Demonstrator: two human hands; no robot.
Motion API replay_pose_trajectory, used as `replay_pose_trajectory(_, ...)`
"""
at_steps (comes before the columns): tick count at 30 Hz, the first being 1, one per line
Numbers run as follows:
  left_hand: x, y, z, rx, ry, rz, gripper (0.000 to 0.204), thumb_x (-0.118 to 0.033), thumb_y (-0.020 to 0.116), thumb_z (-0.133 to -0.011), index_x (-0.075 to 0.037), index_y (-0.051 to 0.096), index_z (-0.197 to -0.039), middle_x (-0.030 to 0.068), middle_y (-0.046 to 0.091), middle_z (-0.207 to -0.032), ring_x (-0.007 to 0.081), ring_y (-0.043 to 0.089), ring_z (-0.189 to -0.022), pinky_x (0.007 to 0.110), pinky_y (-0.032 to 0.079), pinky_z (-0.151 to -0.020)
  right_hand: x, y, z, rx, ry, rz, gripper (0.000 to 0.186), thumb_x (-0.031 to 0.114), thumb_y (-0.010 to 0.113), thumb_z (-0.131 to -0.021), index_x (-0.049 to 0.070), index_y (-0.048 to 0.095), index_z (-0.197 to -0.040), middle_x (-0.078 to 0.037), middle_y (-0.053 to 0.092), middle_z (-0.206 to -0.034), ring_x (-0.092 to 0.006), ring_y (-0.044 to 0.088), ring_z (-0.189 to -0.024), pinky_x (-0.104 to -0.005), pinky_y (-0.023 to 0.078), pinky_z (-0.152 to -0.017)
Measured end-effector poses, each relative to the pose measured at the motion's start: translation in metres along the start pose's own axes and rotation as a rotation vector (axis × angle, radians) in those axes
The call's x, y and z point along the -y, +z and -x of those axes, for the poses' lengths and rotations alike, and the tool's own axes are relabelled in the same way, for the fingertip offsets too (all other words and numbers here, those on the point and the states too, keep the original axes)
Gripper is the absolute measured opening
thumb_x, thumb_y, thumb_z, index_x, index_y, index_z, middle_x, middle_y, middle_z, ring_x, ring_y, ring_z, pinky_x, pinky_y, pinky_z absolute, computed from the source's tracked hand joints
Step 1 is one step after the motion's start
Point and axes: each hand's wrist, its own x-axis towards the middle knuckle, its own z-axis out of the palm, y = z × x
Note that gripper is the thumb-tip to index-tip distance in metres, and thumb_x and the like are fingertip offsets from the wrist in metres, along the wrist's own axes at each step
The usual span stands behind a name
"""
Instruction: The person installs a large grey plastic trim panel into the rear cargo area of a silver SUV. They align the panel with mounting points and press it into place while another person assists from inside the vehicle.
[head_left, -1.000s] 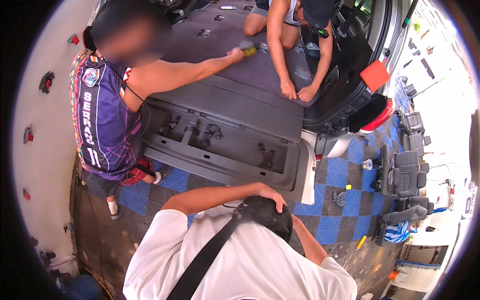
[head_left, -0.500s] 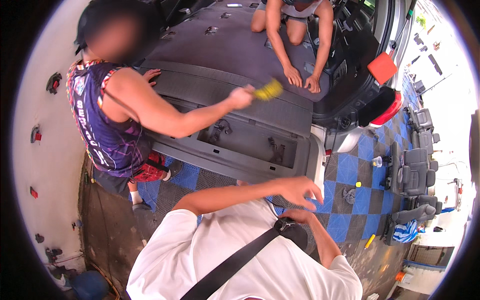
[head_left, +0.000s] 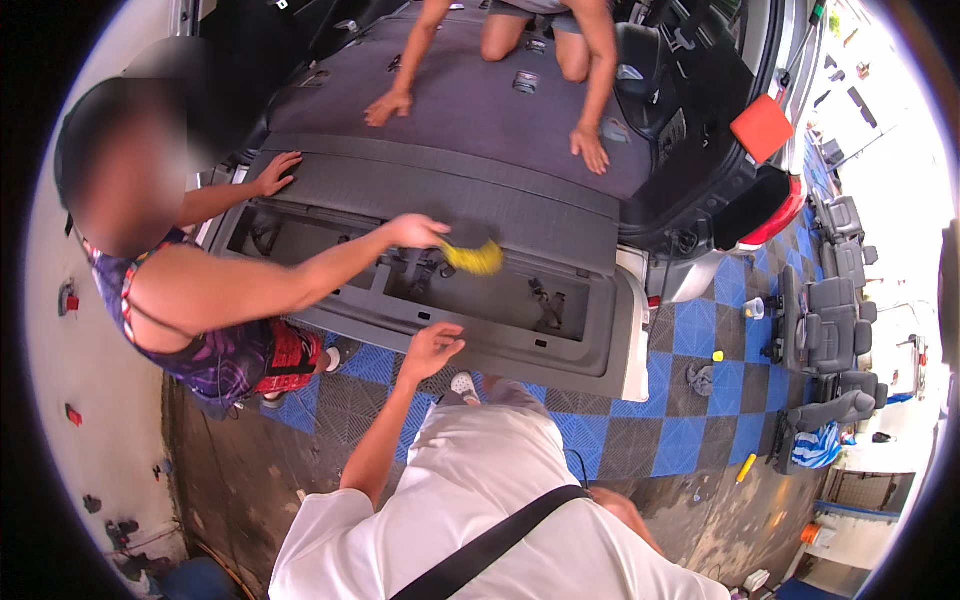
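My left hand (head_left: 433,350) is raised at the near edge of the vehicle's rear storage tray (head_left: 480,352), its fingers loosely bent and apart with nothing in them. Only a piece of my right forearm (head_left: 625,515) shows beside my white shirt; the hand itself is hidden. Just beyond my left hand, a co-worker's hand (head_left: 418,232) holds a yellow brush-like thing (head_left: 475,258), blurred by motion, over the tray. Dark straps or clips (head_left: 548,305) lie in the tray's compartments. That co-worker's other hand (head_left: 277,174) rests on the dark folded panel (head_left: 440,190).
Another person kneels on the grey cargo floor (head_left: 450,110), hands spread. An orange-red square (head_left: 762,128) hangs by the right tail light (head_left: 778,215). Removed seats (head_left: 832,325) line the right side. A grey cloth (head_left: 700,378) and yellow tube (head_left: 746,467) lie on the floor.
My left hand has swung left from across my body to the tray's edge. My right hand has gone out of sight. The co-worker's yellow thing moved left and nearer; the kneeling person's hands spread apart.
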Motion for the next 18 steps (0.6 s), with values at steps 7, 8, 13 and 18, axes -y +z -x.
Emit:
replay_pose_trajectory(7, 0.028, -0.024, -0.004, -0.371, 0.088, -0.202, 0.024, -0.019, 0.081, -0.094, -0.005, 0.077, -0.113, 0.0143, 0.081, -0.107, 0.0296, 0.078, -0.096, 0.038, 0.059, -0.089, 0.103, -0.138, 0.071, -1.064, 0.095, 0.449, 0.045, 0.044, 0.068, -0.094, -0.001, 0.074, -0.091, -0.026, 0.077, -0.099, -0.0460, 0.074, -0.099, -0.0559, 0.059, -0.083)
replay_pose_trajectory(8, 0.027, -0.029, -0.010, -0.462, 0.139, -0.301, 0.023, -0.019, 0.080, -0.094, -0.005, 0.077, -0.112, 0.0152, 0.080, -0.107, 0.0326, 0.077, -0.096, 0.039, 0.059, -0.089, 0.134, -0.160, 0.067, -1.077, -0.005, 0.354, 0.047, 0.045, 0.068, -0.095, -0.002, 0.072, -0.091, -0.029, 0.075, -0.096, -0.0478, 0.073, -0.098, -0.0568, 0.058, -0.082)
replay_pose_trajectory(13, 0.032, -0.044, -0.046, -0.891, 0.186, -0.590, 0.032, -0.027, 0.077, -0.096, -0.005, 0.072, -0.118, 0.0173, 0.073, -0.117, 0.0399, 0.066, -0.111, 0.048, 0.051, -0.101, 0.314, -0.239, 0.023, -1.263, -0.685, 0.342, 0.017, 0.021, 0.073, -0.097, 0.004, 0.069, -0.098, -0.016, 0.074, -0.096, -0.0385, 0.072, -0.093, -0.0487, 0.057, -0.079)
replay_pose_trajectory(18, 0.047, -0.039, -0.053, -0.982, 0.084, -0.567, 0.034, -0.028, 0.081, -0.094, -0.001, 0.067, -0.109, 0.0179, 0.068, -0.103, 0.0389, 0.066, -0.101, 0.047, 0.053, -0.091, 0.485, -0.339, -0.031, -1.262, -1.053, 0.192, 0.012, 0.015, 0.072, -0.100, 0.004, 0.071, -0.105, -0.014, 0.075, -0.104, -0.0313, 0.073, -0.093, -0.0411, 0.058, -0.082)
